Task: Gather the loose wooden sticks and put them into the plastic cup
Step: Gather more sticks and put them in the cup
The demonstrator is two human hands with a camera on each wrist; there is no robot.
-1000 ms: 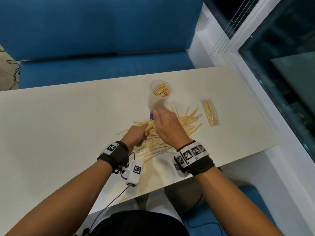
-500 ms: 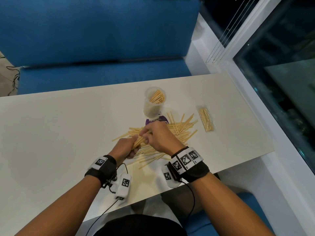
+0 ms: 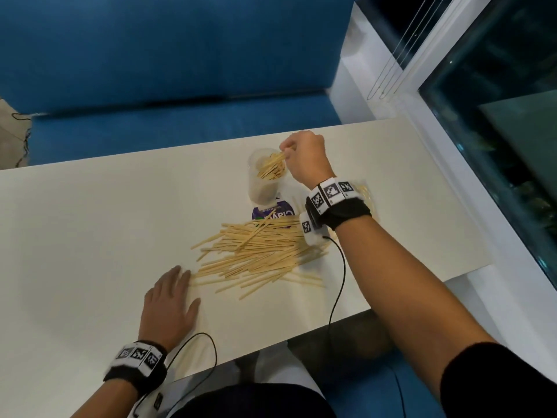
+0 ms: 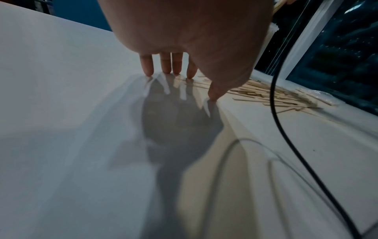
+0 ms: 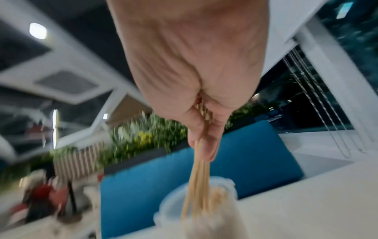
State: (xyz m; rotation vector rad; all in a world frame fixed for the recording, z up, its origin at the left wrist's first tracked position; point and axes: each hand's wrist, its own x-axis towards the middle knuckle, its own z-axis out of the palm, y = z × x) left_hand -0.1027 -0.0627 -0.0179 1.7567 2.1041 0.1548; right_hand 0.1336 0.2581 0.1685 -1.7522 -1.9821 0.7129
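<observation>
Wooden sticks (image 3: 256,254), pale, thin and flat, are spread in a loose criss-crossed pile on the white table (image 3: 90,236), mostly lying lengthwise from left to right, with their far edge overlapping a purple printed wrapper (image 3: 272,213). Beyond the pile, a translucent plastic cup (image 3: 261,191) is seen standing upright, partly filled with more sticks leaning against its wall. A small bunch of sticks (image 5: 199,174) is pinched between the thumb and fingers of the right hand (image 3: 306,159), held above the cup's rim with the lower ends already inside it. The left hand (image 3: 168,303) is laid flat on the table with fingers straight and spread, nothing held; its fingertips (image 4: 148,71) are placed just at the near left end of the pile.
</observation>
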